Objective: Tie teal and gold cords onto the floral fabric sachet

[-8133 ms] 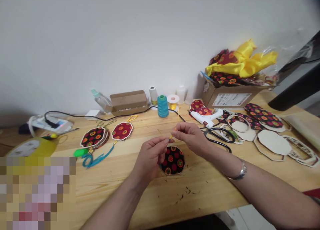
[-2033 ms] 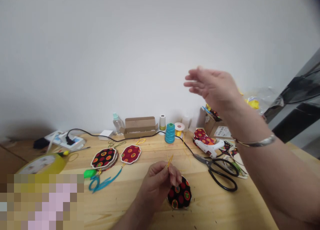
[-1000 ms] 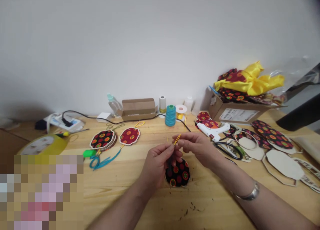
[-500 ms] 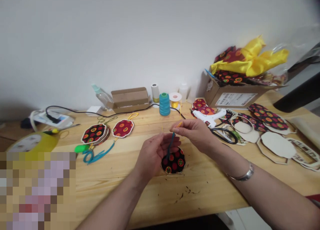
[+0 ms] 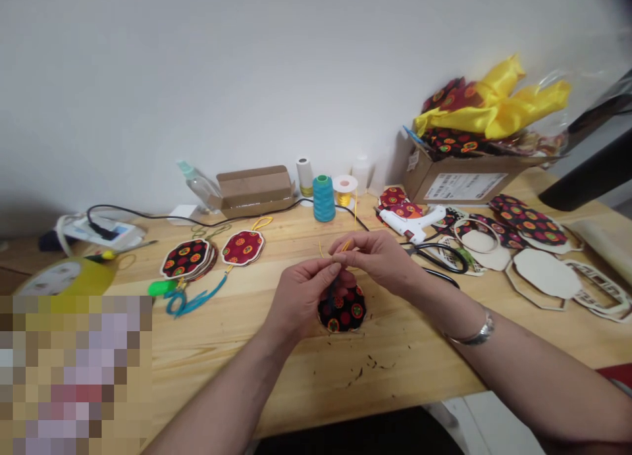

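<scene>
In front of me, my left hand (image 5: 307, 285) and my right hand (image 5: 371, 259) meet fingertip to fingertip. The right thumb and forefinger pinch a yellow cord (image 5: 345, 245), its loop poking up above them. Thumb and finger of the left hand are closed at the top of a teal tassel (image 5: 332, 297); the exact grip is partly hidden. Beneath both hands lies a black patterned fabric disc (image 5: 344, 315) with a pale rim, its upper part covered by the fingers.
At left are stacked fabric discs (image 5: 186, 257) and a red disc (image 5: 243, 247) with a teal tassel. Behind stand a teal thread cone (image 5: 324, 199) and a yellow cord spool (image 5: 345, 186). On the right are a glue gun (image 5: 411, 224), scissors (image 5: 442, 256), wooden cutouts (image 5: 548, 274) and a cardboard box (image 5: 457, 182).
My left fingers, spread behind the hanging teal tassel before, have closed in and now pinch beside the right fingertips. The right hand has shifted slightly left. The view has tilted a little.
</scene>
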{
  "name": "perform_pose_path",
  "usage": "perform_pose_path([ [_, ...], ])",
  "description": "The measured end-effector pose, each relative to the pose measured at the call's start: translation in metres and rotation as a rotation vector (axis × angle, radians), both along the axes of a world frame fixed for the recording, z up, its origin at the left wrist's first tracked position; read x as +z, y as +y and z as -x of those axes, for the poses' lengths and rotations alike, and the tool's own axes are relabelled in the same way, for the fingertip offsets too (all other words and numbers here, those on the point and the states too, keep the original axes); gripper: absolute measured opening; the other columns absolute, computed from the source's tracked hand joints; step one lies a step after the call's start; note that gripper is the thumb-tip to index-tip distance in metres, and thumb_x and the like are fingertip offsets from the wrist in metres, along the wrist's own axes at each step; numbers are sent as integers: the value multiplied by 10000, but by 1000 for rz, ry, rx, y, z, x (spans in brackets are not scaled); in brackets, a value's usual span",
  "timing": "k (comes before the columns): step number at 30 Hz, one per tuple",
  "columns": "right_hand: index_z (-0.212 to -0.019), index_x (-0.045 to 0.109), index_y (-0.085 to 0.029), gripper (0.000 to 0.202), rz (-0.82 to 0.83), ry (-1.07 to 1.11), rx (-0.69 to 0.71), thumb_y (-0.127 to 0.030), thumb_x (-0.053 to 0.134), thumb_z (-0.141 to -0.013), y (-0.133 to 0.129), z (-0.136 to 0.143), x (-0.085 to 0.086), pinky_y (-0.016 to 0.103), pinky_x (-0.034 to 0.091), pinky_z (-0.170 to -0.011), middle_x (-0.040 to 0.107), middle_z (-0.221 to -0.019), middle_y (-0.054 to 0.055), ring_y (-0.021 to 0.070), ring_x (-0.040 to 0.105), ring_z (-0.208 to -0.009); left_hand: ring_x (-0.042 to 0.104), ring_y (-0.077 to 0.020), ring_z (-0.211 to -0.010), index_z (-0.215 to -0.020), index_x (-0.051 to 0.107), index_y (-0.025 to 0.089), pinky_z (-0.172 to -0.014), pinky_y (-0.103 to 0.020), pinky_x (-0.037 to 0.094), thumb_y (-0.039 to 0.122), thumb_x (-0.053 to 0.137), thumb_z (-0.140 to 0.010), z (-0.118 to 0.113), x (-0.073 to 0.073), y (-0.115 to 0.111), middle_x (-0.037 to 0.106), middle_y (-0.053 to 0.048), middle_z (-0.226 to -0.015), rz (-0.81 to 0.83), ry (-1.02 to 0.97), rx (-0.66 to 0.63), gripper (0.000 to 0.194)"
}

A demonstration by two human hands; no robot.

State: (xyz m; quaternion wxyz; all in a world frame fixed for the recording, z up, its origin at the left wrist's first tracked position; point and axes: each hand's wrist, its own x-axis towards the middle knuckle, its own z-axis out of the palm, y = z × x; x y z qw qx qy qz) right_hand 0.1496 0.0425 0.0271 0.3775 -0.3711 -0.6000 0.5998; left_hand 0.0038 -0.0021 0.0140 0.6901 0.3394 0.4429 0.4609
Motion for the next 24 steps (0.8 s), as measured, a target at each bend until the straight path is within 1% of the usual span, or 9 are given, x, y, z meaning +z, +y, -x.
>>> perform_pose_path([
  [4, -621, 633, -141, 168, -22, 5, -3, -291, 672, -688, 0, 0, 0, 260, 424, -685, 610, -747, 16, 130, 541, -727, 627, -129, -608, -781, 714, 117, -583, -223, 486, 264, 698, -699, 1, 0, 0, 698, -58, -680, -9, -12, 5, 170],
  [7, -641, 630, -136, 243, -24, -16, -11, -365, 652, -718, -1, 0, -1, 269, 434, -698, 612, -746, 23, 132, 544, -728, 631, -130, -601, -765, 705, 105, -581, -227, 493, 224, 690, -706, 1, 1, 0, 693, -63, -676, -1, -70, -1, 134],
  [10, -816, 654, -138, 365, 24, 39, 12, -489, 554, -787, -2, 1, -6, 293, 446, -767, 619, -846, 44, 142, 563, -805, 644, -140, -642, -764, 693, 103, -621, -242, 510, 181, 670, -718, 3, 2, 2, 691, -62, -686, -1, -200, 30, 94],
  [13, -1056, 601, -166, 494, 80, 178, 162, -574, 455, -819, -4, 4, -13, 302, 448, -810, 602, -979, 60, 141, 562, -878, 651, -135, -677, -771, 683, 109, -651, -242, 524, 147, 638, -739, 6, 4, 7, 693, -51, -707, -8, -329, 131, 67],
  [15, -1095, 575, -169, 495, 84, 185, 317, -566, 447, -829, -5, 4, -14, 281, 452, -779, 604, -956, 52, 131, 565, -851, 653, -125, -676, -757, 673, 120, -652, -236, 532, 133, 589, -774, 9, 5, 10, 694, -41, -711, -4, -392, 201, 87],
  [17, -1073, 575, -158, 432, 80, 93, 471, -504, 506, -824, -6, 2, -12, 252, 457, -691, 612, -867, 32, 118, 574, -752, 660, -125, -698, -751, 664, 129, -654, -231, 536, 122, 532, -813, 12, 6, 13, 696, -37, -717, -5, -425, 262, 146],
  [19, -1014, 599, -143, 353, 79, -56, 556, -425, 567, -803, -6, -1, -9, 224, 441, -590, 612, -779, 12, 97, 553, -626, 666, -129, -737, -751, 656, 136, -672, -229, 539, 113, 491, -837, 14, 7, 15, 699, -37, -727, -3, -439, 330, 187],
  [21, -940, 633, -131, 280, 57, -207, 548, -366, 568, -803, -4, -5, -5, 206, 421, -536, 604, -708, 1, 81, 517, -557, 669, -131, -762, -758, 649, 137, -696, -236, 542, 112, 471, -851, 16, 7, 17, 700, -37, -736, 6, -446, 394, 202],
  [24, -857, 664, -124, 245, -56, -360, 518, -308, 503, -842, -3, -9, 3, 186, 404, -520, 579, -620, -10, 78, 496, -550, 671, -136, -787, -775, 641, 130, -735, -256, 545, 125, 470, -858, 19, 6, 21, 701, -45, -753, 17, -454, 463, 190],
])
